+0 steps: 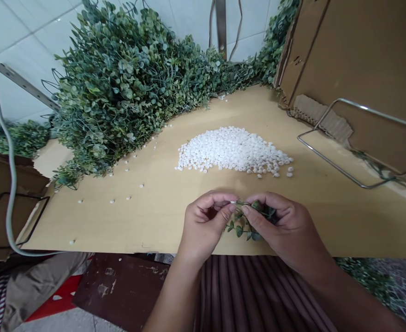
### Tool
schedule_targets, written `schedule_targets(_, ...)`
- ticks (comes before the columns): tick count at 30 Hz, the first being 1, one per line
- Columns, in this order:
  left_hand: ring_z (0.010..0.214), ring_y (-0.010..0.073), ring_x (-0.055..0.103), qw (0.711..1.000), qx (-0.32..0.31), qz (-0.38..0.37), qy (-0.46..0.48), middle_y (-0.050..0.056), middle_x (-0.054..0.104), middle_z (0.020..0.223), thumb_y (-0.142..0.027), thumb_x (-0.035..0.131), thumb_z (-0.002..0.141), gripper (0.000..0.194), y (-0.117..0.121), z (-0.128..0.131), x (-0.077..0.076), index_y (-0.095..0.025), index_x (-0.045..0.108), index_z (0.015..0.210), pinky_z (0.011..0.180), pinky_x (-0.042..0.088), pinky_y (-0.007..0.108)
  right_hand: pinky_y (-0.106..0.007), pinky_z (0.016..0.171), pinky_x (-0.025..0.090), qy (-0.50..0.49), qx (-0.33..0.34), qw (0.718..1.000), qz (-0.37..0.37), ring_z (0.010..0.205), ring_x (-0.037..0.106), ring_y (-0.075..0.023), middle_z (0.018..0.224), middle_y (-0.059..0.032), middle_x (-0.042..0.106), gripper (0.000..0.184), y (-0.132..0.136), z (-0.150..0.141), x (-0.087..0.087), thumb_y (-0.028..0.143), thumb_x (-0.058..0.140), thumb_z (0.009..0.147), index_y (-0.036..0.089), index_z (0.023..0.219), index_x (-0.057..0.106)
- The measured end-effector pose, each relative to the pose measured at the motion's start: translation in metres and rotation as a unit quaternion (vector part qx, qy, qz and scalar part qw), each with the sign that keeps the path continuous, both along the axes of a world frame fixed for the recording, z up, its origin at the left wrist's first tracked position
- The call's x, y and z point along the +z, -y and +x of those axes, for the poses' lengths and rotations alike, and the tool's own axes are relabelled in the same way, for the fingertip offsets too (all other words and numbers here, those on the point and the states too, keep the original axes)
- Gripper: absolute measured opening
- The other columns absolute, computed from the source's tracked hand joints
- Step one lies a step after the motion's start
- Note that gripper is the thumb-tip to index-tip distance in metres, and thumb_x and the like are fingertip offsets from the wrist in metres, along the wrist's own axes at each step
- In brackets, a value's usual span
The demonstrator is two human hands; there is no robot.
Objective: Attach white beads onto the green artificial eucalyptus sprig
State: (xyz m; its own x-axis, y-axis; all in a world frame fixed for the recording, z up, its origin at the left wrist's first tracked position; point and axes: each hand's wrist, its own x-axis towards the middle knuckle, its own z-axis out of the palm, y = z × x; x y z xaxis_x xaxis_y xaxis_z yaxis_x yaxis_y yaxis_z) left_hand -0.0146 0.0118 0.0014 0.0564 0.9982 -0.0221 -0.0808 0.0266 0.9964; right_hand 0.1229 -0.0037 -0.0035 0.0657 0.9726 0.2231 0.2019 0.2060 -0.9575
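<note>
Close to the front edge of the table, my two hands meet with their fingertips almost touching. My left hand [205, 221] is closed in a pinch of thumb and index finger, with a small white bead-like piece [234, 202] showing at the tips. Closed around a sprig of green leaves [239, 230] is my right hand [286, 221]. Its leaves hang below the fingers, and the stem points toward the left fingertips. Part of the sprig is hidden by the right hand. Just beyond the hands lies a heap of small white pieces [230, 150].
A big pile of leafy greenery [127, 83] stands against the tiled wall at the back left. Several loose white pieces dot the table [147, 221]. On the right are a cardboard box [369, 60] and a bent metal wire frame [337, 173]. A grey cable [11, 184] runs down the left.
</note>
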Motion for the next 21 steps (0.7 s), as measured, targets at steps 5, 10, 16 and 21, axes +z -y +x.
schedule_targets(5, 0.058, 0.0091, 0.058, 1.000, 0.012, -0.002, 0.013, 0.001, 0.066, 0.062, -0.012, 0.075, 0.062, 0.009, -0.0007, 0.0001, 0.0020, -0.015, 0.070, 0.069, 0.055, 0.050, 0.018, -0.018, 0.053, 0.049, 0.026, -0.013, 0.999, 0.043, 0.057, 0.060, -0.0119, 0.065, -0.0001, 0.064, 0.008, 0.0018, -0.0001, -0.0024, 0.016, 0.055, 0.075, 0.017, 0.073, 0.063)
schedule_targets(10, 0.059, 0.0097, 0.060, 1.000, 0.015, -0.001, 0.018, 0.002, 0.069, 0.065, -0.011, 0.076, 0.060, 0.011, 0.0000, -0.0004, 0.0008, -0.015, 0.070, 0.069, 0.056, 0.052, 0.018, -0.022, 0.059, 0.048, 0.112, -0.027, 0.985, 0.130, 0.059, 0.057, -0.0124, 0.066, -0.0002, 0.061, 0.010, 0.0038, -0.0010, -0.0052, 0.011, 0.051, 0.077, 0.018, 0.074, 0.059)
schedule_targets(16, 0.063, 0.0111, 0.064, 1.000, -0.001, 0.006, 0.010, 0.002, 0.071, 0.068, -0.009, 0.075, 0.061, 0.010, 0.0010, -0.0004, -0.0020, -0.017, 0.072, 0.067, 0.061, 0.054, 0.019, -0.023, 0.056, 0.045, 0.162, -0.048, 0.968, 0.185, 0.058, 0.054, -0.0130, 0.063, 0.0009, 0.056, 0.011, 0.0054, -0.0003, -0.0077, 0.009, 0.050, 0.078, 0.018, 0.075, 0.056)
schedule_targets(21, 0.071, 0.0141, 0.066, 0.999, -0.007, 0.045, -0.022, 0.004, 0.072, 0.075, -0.008, 0.073, 0.064, 0.011, 0.0010, 0.0000, -0.0031, -0.018, 0.074, 0.069, 0.067, 0.056, 0.023, -0.024, 0.056, 0.045, 0.172, -0.050, 0.969, 0.170, 0.058, 0.055, -0.0142, 0.062, 0.0012, 0.055, 0.012, 0.0056, 0.0002, -0.0063, 0.010, 0.048, 0.077, 0.020, 0.073, 0.053)
